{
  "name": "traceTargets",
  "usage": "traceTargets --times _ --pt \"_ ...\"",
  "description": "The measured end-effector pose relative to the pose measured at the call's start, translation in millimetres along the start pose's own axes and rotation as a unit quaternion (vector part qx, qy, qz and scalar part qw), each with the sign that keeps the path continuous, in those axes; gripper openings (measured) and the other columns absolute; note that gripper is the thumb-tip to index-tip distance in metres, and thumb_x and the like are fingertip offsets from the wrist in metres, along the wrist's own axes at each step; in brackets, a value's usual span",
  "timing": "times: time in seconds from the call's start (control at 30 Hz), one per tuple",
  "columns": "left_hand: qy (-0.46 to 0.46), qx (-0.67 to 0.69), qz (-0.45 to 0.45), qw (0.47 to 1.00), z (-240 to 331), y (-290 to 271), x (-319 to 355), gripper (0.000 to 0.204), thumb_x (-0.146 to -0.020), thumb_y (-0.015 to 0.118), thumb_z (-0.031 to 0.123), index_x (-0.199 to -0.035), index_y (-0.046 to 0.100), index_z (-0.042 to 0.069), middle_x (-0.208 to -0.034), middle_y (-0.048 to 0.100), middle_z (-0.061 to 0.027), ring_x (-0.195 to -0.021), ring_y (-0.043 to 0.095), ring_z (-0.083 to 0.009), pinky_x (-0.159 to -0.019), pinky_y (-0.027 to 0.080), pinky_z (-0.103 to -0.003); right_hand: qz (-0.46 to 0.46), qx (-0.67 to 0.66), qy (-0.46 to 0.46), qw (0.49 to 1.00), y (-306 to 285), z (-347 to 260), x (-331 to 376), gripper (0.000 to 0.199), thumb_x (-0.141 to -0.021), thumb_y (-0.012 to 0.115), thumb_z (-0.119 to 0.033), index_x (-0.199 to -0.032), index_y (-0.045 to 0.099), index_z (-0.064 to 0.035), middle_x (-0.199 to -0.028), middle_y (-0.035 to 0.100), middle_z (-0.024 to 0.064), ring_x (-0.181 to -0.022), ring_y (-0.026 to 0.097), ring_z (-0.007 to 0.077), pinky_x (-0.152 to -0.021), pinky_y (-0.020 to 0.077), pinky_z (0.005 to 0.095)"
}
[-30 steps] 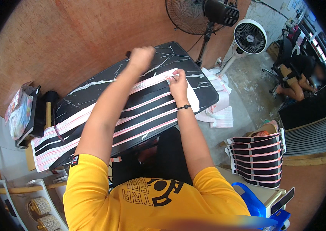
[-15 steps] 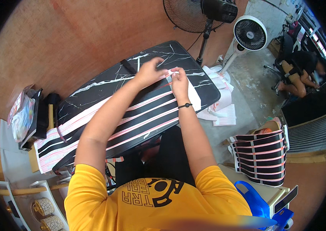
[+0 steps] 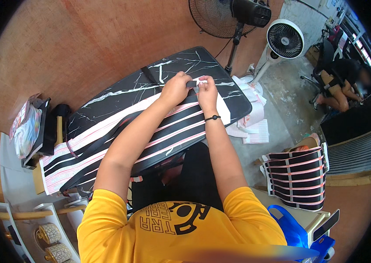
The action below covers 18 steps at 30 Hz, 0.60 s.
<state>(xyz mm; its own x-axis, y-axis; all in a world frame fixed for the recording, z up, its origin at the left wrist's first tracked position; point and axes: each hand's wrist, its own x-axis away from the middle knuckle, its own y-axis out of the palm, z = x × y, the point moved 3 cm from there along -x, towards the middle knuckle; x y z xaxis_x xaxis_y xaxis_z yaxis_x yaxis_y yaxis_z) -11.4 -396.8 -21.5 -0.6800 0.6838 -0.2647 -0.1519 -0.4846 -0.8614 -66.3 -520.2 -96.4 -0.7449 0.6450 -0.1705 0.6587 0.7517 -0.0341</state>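
Together, two hands (image 3: 175, 91) (image 3: 207, 92) on one dark strip (image 3: 192, 83).

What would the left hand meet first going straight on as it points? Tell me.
Most likely the right hand, close by on the right; a short black strip shows between them. Exact depth is unclear.

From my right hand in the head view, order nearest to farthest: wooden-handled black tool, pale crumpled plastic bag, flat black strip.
1. Flat black strip, between the right hand and left hand.
2. Wooden-handled black tool, well left.
3. Pale crumpled plastic bag, farther left.
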Motion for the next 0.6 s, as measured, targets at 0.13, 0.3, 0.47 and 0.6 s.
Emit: traceTargets --times 0.13,0.3,0.47,0.6 --pt "0.084 -0.056 -0.005 0.995 13 8 20 0.026 -0.077 0.073 0.004 -0.103 0.067 0.006 -0.106 0.065 -0.0135 -0.096 0.065 -0.0363 -0.083 0.054 -0.044 0.05 0.071 -0.076 0.993 0 -2 1 0.016 -0.094 0.057 -0.002 -0.108 0.058 -0.0098 -0.076 0.066 0.0154 -0.071 0.067 0.0307 -0.065 0.0503 0.0409" --pt "0.155 0.005 0.064 0.986 32 -3 68 0.034 -0.064 0.072 -0.003 -0.097 0.064 0.005 -0.102 0.065 -0.0112 -0.09 0.067 -0.0354 -0.077 0.055 -0.044 0.079 0.101 -0.073 0.989 -3 3 -2 0.015 -0.093 0.058 -0.001 -0.106 0.058 -0.0086 -0.069 0.063 0.0133 -0.065 0.063 0.0273 -0.063 0.0472 0.0388" --pt "0.081 0.038 0.065 0.994 28 -8 92 0.034 -0.066 0.071 -0.004 -0.099 0.067 0.005 -0.101 0.066 -0.0116 -0.094 0.066 -0.035 -0.081 0.054 -0.042 0.058 0.082 -0.084 0.991 -5 7 -7 0.013 -0.094 0.059 -0.003 -0.106 0.062 -0.0085 -0.063 0.06 0.0055 -0.058 0.056 0.0144 -0.058 0.0437 0.0322" --pt "-0.011 0.073 0.13 0.989 15 -1 103 0.027 -0.076 0.068 -0.002 -0.102 0.069 0.004 -0.099 0.067 -0.0131 -0.096 0.066 -0.0336 -0.083 0.053 -0.04 0.035 -0.013 -0.026 0.999 -3 14 -13 0.014 -0.099 0.059 -0.014 -0.106 0.064 -0.0031 -0.075 0.065 0.004 -0.068 0.057 0.0105 -0.064 0.0449 0.028"
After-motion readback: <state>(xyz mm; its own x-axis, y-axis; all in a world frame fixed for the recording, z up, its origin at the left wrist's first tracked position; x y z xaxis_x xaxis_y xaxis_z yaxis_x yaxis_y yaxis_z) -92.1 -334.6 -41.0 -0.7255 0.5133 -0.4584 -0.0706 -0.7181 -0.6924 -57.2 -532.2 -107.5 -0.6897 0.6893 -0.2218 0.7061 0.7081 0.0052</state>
